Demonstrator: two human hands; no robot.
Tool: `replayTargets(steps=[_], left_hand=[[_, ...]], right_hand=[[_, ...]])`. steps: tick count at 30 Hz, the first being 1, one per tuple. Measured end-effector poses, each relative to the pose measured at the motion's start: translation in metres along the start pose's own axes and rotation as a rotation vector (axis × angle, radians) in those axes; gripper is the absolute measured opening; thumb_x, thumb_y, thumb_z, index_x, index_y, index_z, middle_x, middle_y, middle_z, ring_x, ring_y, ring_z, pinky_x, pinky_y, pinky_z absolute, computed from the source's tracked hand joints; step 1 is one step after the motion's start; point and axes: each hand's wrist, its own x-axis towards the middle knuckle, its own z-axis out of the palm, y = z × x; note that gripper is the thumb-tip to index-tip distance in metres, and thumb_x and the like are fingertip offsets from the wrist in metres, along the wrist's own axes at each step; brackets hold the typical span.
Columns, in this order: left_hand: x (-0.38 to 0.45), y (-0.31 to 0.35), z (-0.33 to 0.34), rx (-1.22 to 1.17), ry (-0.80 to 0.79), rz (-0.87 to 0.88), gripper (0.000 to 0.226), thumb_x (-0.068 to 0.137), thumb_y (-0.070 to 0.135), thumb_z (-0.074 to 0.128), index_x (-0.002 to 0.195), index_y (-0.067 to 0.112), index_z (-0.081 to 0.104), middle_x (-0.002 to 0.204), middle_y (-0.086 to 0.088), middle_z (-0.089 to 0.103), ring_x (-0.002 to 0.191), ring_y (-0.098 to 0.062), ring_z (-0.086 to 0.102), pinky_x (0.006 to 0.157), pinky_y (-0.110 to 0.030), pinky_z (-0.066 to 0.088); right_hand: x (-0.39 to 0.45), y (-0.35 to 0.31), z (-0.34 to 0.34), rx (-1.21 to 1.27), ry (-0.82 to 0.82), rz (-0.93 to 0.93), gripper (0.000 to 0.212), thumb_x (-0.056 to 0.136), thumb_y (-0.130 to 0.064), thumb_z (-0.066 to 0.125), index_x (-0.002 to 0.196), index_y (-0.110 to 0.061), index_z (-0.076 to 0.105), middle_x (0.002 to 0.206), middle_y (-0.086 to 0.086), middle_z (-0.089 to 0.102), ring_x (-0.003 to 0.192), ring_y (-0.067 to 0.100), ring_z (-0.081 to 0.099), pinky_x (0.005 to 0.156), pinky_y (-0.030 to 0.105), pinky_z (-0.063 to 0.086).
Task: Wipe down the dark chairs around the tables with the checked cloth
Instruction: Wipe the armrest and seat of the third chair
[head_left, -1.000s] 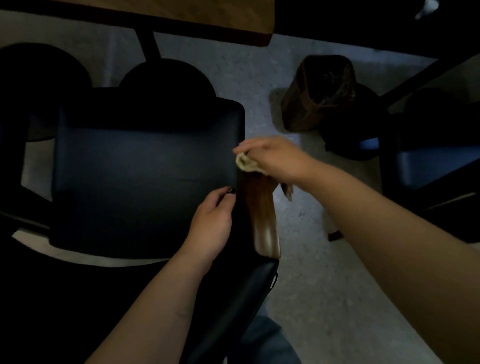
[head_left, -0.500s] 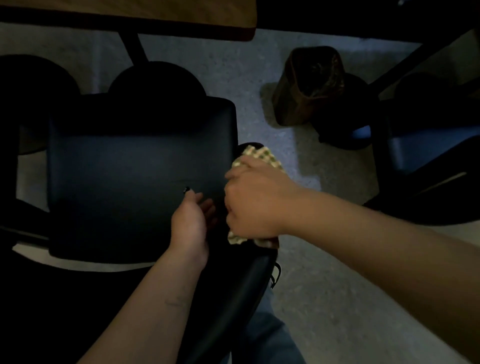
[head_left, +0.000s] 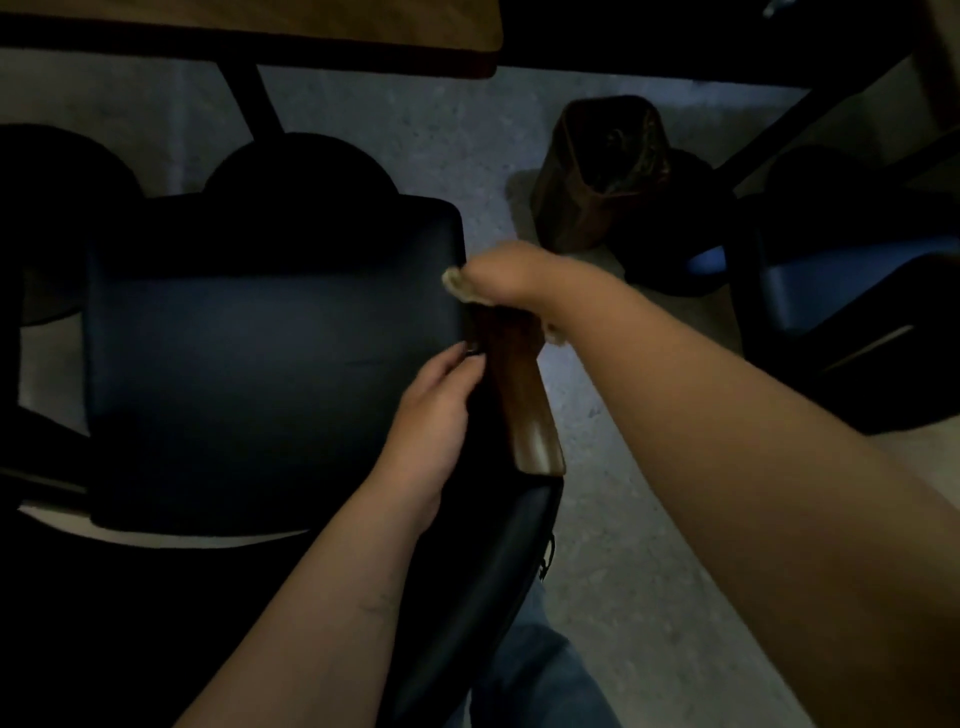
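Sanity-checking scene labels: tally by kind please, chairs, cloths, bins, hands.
Chairs: 2, the near dark chair and another chair at right
Cloths: 1, the checked cloth
Bins: 1, a brown bin
Hands: 2, left hand, right hand
Total: 6

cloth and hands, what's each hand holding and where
The right hand grips the bunched checked cloth against the far end of the brown wooden armrest. The left hand holds nothing clearly; its fingers rest at the seat edge beside the armrest.
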Motion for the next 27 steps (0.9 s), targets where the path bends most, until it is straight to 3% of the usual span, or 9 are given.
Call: replayTargets(steps=[3, 6, 9, 12, 15, 18, 20, 23, 27], left_hand=[[-0.002, -0.001, 0.002, 0.086, -0.098, 0.068, 0.049, 0.090, 0.038, 0.059, 0.138, 0.030, 0.052, 0.127, 0.007, 0.064, 0.116, -0.009, 0.060, 0.108, -0.036, 0.041], [-0.004, -0.001, 0.004, 0.143, -0.145, 0.095, 0.066, 0.078, 0.050, 0.057, 0.141, 0.036, 0.046, 0.132, 0.011, 0.060, 0.121, -0.007, 0.056, 0.111, -0.038, 0.037], [-0.001, -0.001, 0.005, 0.160, -0.161, 0.154, 0.064, 0.078, 0.048, 0.055, 0.140, 0.033, 0.048, 0.133, 0.010, 0.060, 0.122, -0.007, 0.055, 0.113, -0.037, 0.035], [0.000, -0.002, 0.006, 0.218, -0.164, 0.189, 0.067, 0.080, 0.049, 0.056, 0.143, 0.026, 0.046, 0.136, 0.006, 0.057, 0.124, -0.009, 0.054, 0.113, -0.039, 0.035], [-0.004, 0.000, 0.010, 0.177, -0.118, 0.163, 0.040, 0.099, 0.029, 0.046, 0.136, 0.015, 0.053, 0.123, -0.001, 0.065, 0.113, -0.015, 0.061, 0.107, -0.035, 0.041], [-0.010, 0.003, 0.013, 0.183, -0.057, 0.145, 0.029, 0.101, 0.023, 0.043, 0.117, 0.011, 0.063, 0.094, -0.003, 0.067, 0.086, -0.015, 0.063, 0.084, -0.030, 0.050], [-0.012, 0.007, 0.009, 0.238, -0.006, 0.136, 0.024, 0.100, 0.022, 0.044, 0.097, 0.013, 0.066, 0.086, -0.004, 0.067, 0.078, -0.018, 0.063, 0.076, -0.031, 0.050], [-0.014, 0.011, 0.000, 0.391, 0.038, 0.149, 0.023, 0.096, 0.016, 0.045, 0.085, 0.015, 0.065, 0.091, -0.009, 0.068, 0.084, -0.025, 0.063, 0.083, -0.038, 0.052], [-0.014, 0.011, -0.005, 0.453, 0.066, 0.171, 0.024, 0.094, 0.010, 0.045, 0.079, 0.012, 0.063, 0.075, -0.008, 0.064, 0.062, -0.019, 0.059, 0.055, -0.024, 0.045]], right_hand=[[0.000, 0.037, 0.010, 0.804, 0.053, 0.174, 0.034, 0.096, -0.034, 0.044, 0.070, -0.014, 0.052, 0.069, 0.010, 0.052, 0.064, 0.025, 0.053, 0.060, 0.031, 0.041], [-0.010, 0.052, 0.032, 1.035, 0.190, 0.034, 0.024, 0.094, -0.027, 0.047, 0.080, -0.019, 0.065, 0.081, 0.008, 0.065, 0.080, 0.023, 0.062, 0.072, 0.033, 0.048], [-0.039, 0.046, 0.043, 0.999, 0.375, -0.189, 0.031, 0.093, -0.006, 0.044, 0.095, -0.020, 0.071, 0.112, -0.003, 0.065, 0.108, 0.008, 0.057, 0.091, 0.017, 0.044], [-0.056, 0.051, 0.050, 0.758, 0.426, -0.362, 0.032, 0.089, -0.003, 0.045, 0.106, -0.011, 0.071, 0.128, 0.002, 0.060, 0.131, 0.008, 0.041, 0.115, 0.020, 0.022], [-0.043, 0.052, 0.037, 0.603, 0.346, -0.326, 0.032, 0.095, -0.013, 0.044, 0.115, -0.011, 0.068, 0.126, 0.004, 0.061, 0.122, 0.015, 0.052, 0.112, 0.031, 0.032], [-0.038, 0.048, 0.027, 0.506, 0.302, -0.313, 0.030, 0.094, -0.016, 0.047, 0.108, -0.001, 0.069, 0.113, 0.014, 0.068, 0.109, 0.024, 0.060, 0.100, 0.042, 0.044], [-0.048, 0.048, 0.032, 0.477, 0.320, -0.402, 0.027, 0.092, -0.011, 0.050, 0.101, 0.003, 0.071, 0.114, 0.014, 0.068, 0.116, 0.018, 0.056, 0.105, 0.038, 0.039], [-0.083, 0.061, 0.050, 0.479, 0.350, -0.596, 0.022, 0.087, -0.016, 0.059, 0.101, -0.007, 0.073, 0.115, 0.005, 0.068, 0.127, 0.007, 0.043, 0.111, 0.019, 0.029], [-0.095, 0.064, 0.062, 0.336, 0.352, -0.699, 0.031, 0.084, -0.021, 0.061, 0.111, -0.008, 0.069, 0.125, 0.004, 0.062, 0.137, 0.009, 0.031, 0.113, 0.019, 0.022]])
